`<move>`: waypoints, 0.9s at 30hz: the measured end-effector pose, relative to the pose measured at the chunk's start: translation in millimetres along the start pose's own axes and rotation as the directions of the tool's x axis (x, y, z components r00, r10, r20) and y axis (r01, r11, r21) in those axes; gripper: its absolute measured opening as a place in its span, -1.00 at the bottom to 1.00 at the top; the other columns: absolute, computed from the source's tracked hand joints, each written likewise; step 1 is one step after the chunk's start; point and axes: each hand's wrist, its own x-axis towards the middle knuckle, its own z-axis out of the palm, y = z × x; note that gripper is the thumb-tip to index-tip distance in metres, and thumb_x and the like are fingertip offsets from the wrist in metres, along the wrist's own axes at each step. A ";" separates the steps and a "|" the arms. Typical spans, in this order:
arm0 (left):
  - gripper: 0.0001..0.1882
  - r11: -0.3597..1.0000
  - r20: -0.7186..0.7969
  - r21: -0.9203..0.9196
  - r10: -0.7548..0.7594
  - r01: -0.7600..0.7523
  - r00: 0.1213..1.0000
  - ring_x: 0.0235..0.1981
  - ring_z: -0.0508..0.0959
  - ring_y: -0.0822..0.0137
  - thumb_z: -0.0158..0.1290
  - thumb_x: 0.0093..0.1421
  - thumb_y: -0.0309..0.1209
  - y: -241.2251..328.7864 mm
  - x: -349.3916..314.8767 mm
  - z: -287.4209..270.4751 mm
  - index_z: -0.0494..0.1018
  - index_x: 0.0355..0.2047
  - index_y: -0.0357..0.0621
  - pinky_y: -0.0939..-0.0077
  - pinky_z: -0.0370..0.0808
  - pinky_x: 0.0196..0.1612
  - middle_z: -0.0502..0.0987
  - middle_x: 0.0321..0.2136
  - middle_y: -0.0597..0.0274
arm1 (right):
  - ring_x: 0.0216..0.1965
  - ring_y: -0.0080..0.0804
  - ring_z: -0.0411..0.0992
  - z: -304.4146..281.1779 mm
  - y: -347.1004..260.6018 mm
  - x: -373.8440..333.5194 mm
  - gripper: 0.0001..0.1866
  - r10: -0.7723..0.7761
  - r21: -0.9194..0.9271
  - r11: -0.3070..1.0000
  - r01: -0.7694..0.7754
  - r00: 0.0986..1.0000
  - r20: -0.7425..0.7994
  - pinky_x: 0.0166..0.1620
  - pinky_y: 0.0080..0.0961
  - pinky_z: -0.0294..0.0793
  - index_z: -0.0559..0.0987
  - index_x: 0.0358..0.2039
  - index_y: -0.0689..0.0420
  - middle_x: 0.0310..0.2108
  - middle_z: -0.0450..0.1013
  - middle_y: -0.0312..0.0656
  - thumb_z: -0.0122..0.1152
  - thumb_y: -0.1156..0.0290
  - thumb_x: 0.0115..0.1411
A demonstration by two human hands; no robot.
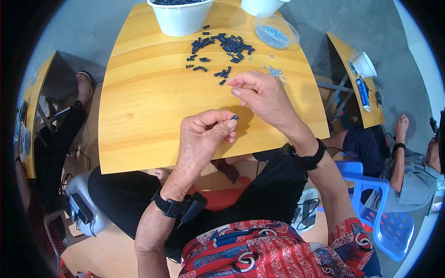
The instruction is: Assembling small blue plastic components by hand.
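Note:
My left hand (201,134) is over the near part of the wooden table (139,120), thumb and forefinger closed on a small black plastic part (235,117). Only the part's end shows past the fingertips. Farther off and to the right, my right hand (268,98) is closed in a pinch, apart from the left. Whatever it may hold is too small or hidden to name. Just beyond its fingertips lie a few loose black parts (223,73), with a bigger pile of black parts (234,44) behind them. Small silvery metal pieces (275,72) are scattered beyond the right hand.
At the far edge stand a white tub (181,21) filled with black parts and a second white tub (262,6). A clear round bowl (277,31) holds many silvery pieces. People sit at side tables left and right. A blue plastic chair (387,213) is at right.

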 end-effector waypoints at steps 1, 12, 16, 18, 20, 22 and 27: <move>-0.89 1.000 -0.010 0.006 0.005 -0.005 1.000 -0.53 0.51 0.51 0.11 0.13 -0.54 0.1 0.0 -1.3 0.54 -0.33 -0.30 0.65 0.51 -0.41 0.56 -0.52 0.23 | -0.56 -0.37 0.46 1.9 3.8 5.4 -0.88 -0.132 -0.168 0.977 0.129 0.991 -0.010 -0.46 -0.49 0.42 0.56 -0.39 0.26 -0.51 0.49 -0.14 0.15 0.51 0.05; -0.88 0.998 -0.076 -0.026 0.060 -0.062 0.995 -0.55 0.50 0.56 0.10 0.11 -0.57 4.8 -1.1 -12.9 0.54 -0.34 -0.36 0.69 0.50 -0.44 0.54 -0.56 0.24 | -0.44 -0.07 0.42 13.5 23.2 38.4 -0.89 -0.328 -0.525 0.776 0.349 0.935 0.137 -0.34 -0.25 0.41 0.56 -0.44 0.19 -0.51 0.41 -0.05 0.18 0.48 -0.04; -0.88 0.999 -0.086 -0.004 0.049 -0.050 0.995 -0.55 0.50 0.55 0.10 0.12 -0.56 9.2 -2.1 -17.0 0.53 -0.34 -0.36 0.69 0.49 -0.44 0.54 -0.56 0.25 | -0.53 -0.38 0.40 13.6 8.8 23.5 -0.89 -0.100 -0.323 0.939 0.118 0.992 0.073 -0.46 -0.45 0.38 0.54 -0.46 0.22 -0.53 0.40 -0.19 0.13 0.44 0.08; -0.88 0.998 -0.072 -0.001 0.056 -0.056 0.996 -0.55 0.50 0.55 0.09 0.12 -0.56 9.0 -1.8 -18.7 0.53 -0.34 -0.36 0.69 0.49 -0.44 0.54 -0.57 0.25 | -0.57 -0.52 0.37 12.6 -3.1 8.6 -0.87 0.162 -0.063 0.986 -0.157 0.982 0.095 -0.51 -0.55 0.35 0.53 -0.45 0.22 -0.53 0.40 -0.26 0.11 0.42 0.14; -0.88 0.998 -0.073 -0.014 0.053 -0.054 0.996 -0.55 0.50 0.55 0.09 0.12 -0.55 8.4 -2.0 -19.9 0.53 -0.35 -0.37 0.69 0.49 -0.44 0.54 -0.57 0.25 | -0.60 -0.71 0.28 14.1 -7.8 -5.4 -0.82 0.280 0.435 0.832 -0.344 0.938 0.205 -0.55 -0.74 0.25 0.53 -0.34 0.23 -0.57 0.36 -0.38 0.04 0.40 0.22; -0.88 0.998 -0.070 -0.017 0.051 -0.053 0.996 -0.55 0.50 0.55 0.09 0.12 -0.55 6.9 -1.1 -19.7 0.53 -0.35 -0.37 0.69 0.49 -0.44 0.54 -0.56 0.25 | -0.61 -0.71 0.27 18.6 -6.6 -16.2 -0.82 0.277 0.507 0.789 -0.348 0.937 0.212 -0.55 -0.75 0.23 0.52 -0.29 0.24 -0.58 0.35 -0.39 0.03 0.39 0.23; -0.87 0.998 -0.072 -0.027 0.055 -0.057 0.996 -0.54 0.51 0.54 0.09 0.12 -0.54 6.7 0.4 -14.1 0.53 -0.34 -0.37 0.68 0.49 -0.44 0.55 -0.55 0.23 | -0.62 -0.71 0.24 22.0 5.2 -31.2 -0.79 0.237 0.621 0.715 -0.321 0.947 0.217 -0.54 -0.76 0.22 0.51 -0.20 0.23 -0.58 0.34 -0.40 0.03 0.38 0.25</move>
